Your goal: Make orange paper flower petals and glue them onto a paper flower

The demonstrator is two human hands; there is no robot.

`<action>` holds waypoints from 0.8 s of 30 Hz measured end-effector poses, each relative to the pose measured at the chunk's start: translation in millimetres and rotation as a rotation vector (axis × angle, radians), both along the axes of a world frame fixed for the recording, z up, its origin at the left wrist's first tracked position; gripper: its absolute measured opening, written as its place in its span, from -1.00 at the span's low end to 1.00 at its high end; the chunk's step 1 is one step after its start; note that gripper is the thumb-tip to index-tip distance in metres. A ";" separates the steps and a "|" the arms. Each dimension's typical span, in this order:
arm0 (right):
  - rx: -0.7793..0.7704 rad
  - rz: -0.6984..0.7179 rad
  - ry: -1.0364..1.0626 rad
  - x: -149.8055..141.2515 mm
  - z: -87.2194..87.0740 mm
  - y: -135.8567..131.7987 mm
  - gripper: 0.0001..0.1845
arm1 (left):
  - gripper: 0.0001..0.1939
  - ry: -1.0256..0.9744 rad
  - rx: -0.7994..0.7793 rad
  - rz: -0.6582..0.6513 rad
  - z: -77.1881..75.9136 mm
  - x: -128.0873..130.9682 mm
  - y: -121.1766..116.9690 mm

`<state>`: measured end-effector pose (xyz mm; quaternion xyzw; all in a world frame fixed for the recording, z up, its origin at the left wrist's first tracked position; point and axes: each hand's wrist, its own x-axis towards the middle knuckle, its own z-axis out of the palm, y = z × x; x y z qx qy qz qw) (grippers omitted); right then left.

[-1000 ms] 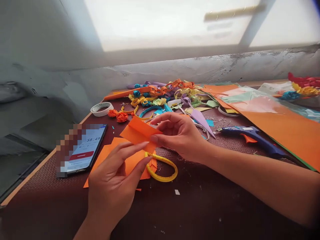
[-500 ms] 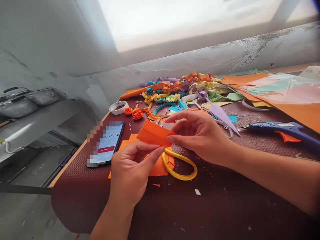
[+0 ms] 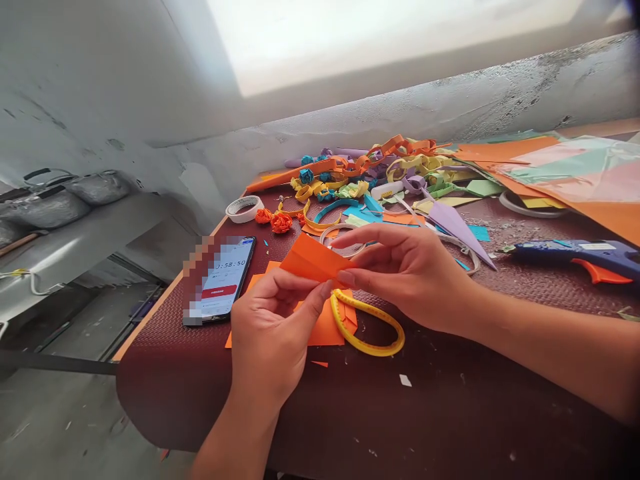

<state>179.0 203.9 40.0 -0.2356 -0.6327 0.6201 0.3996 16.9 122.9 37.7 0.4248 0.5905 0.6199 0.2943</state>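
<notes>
A folded piece of orange paper is held above the table between both hands. My left hand pinches its near edge with thumb and forefinger. My right hand grips its right end from the other side. Below them lie a flat orange sheet and scissors with yellow handles, partly hidden by the hands.
A phone with a running timer lies at the table's left edge. A blue glue gun lies at right. A tape roll, orange paper roses, coloured paper strips and stacked paper sheets fill the back. The table drops off at left.
The view has shifted right and down a little. Both hands still hold the orange paper; the left fingers have closed tighter on its edge, pressing the fold.
</notes>
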 end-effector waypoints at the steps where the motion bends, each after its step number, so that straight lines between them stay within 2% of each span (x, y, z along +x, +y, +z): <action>1: 0.002 0.008 -0.020 0.1 -0.3 0.0 -0.63 | -0.68 -0.009 0.012 0.006 0.0 -0.2 0.2; 5: 0.041 0.038 -0.085 0.4 -2.4 0.4 -0.53 | -0.41 -0.066 0.001 -0.039 2.0 0.5 0.5; 9: 0.030 0.005 -0.044 -0.5 -3.3 1.3 -0.59 | 0.02 -0.023 0.009 -0.053 3.0 2.1 0.6; 12: 0.014 0.002 -0.015 -1.0 -3.4 2.2 -0.59 | 0.19 -0.020 -0.013 -0.079 2.7 2.1 0.7; 14: 0.006 0.006 -0.010 -1.0 -3.4 2.8 -0.60 | 0.18 -0.037 -0.026 -0.107 2.5 1.5 0.8; 19: 0.005 -0.006 -0.040 -0.3 -2.4 3.9 -0.58 | -0.03 -0.073 -0.006 -0.139 2.8 0.9 1.2; 24: 0.008 0.009 -0.053 0.1 -2.8 4.9 -0.55 | -0.05 -0.094 0.014 -0.180 2.9 1.6 -0.5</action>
